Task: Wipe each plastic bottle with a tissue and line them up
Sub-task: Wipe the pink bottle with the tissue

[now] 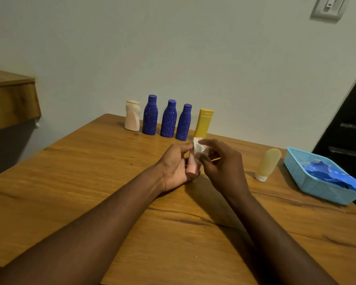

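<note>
Left hand (176, 166) is gripping a small pink bottle (191, 168), fingers curling round it, over the middle of the wooden table (90, 182). Cannot tell whether the bottle's base is touching the wood. Right hand (224, 168) is pinching a white tissue (199, 150) between thumb and fingertips and pressing it against the bottle's upper end.

5 bottles are standing upright in a row along the far edge, by the wall. Left to right:
- cream bottle (132, 118), yellow band at the cap
- tall blue bottle (150, 118)
- middle blue bottle (169, 121)
- right blue bottle (184, 125)
- yellow bottle (203, 124), just behind the tissue

A pale yellow tube (268, 163) is standing on its white cap, leaning slightly, right of the hands. Just beyond it, a light blue basket (317, 189) is holding crumpled blue material (333, 176) at the table's right edge.
</note>
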A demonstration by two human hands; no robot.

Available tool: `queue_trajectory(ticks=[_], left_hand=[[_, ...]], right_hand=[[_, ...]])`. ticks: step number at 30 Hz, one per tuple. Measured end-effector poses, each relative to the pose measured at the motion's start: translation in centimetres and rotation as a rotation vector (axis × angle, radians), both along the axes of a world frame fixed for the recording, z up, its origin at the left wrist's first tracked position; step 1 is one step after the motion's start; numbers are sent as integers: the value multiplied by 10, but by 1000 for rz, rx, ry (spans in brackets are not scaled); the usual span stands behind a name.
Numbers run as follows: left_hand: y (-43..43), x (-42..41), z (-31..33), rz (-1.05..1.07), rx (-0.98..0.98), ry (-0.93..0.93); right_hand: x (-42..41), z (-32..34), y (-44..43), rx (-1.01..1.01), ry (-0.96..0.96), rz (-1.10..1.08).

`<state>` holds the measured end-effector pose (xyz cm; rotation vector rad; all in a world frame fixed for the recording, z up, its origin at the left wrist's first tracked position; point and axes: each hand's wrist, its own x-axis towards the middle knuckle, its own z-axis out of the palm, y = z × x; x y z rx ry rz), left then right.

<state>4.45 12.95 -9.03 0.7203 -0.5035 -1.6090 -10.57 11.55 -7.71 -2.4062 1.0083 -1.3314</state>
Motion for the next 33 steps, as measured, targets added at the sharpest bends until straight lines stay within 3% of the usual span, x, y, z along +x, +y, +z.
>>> queue_trajectory(ticks=[9,17,25,28,33], left_hand=[[3,-4,1,-19,-29,-73],[1,5,2,30,-36,-71],[6,-1,4,-45,-54,-91],[7,-3,4,-74,-43,-75],[4,0,1,-8,-27,-61]], right_hand=[[1,3,-2,-10,-42,-60],[2,7,4,245,159,240],[-3,7,-8,12,-77,-14],[-5,7,-12,23,-130,-61],[-4,1,-11,76,-33,37]])
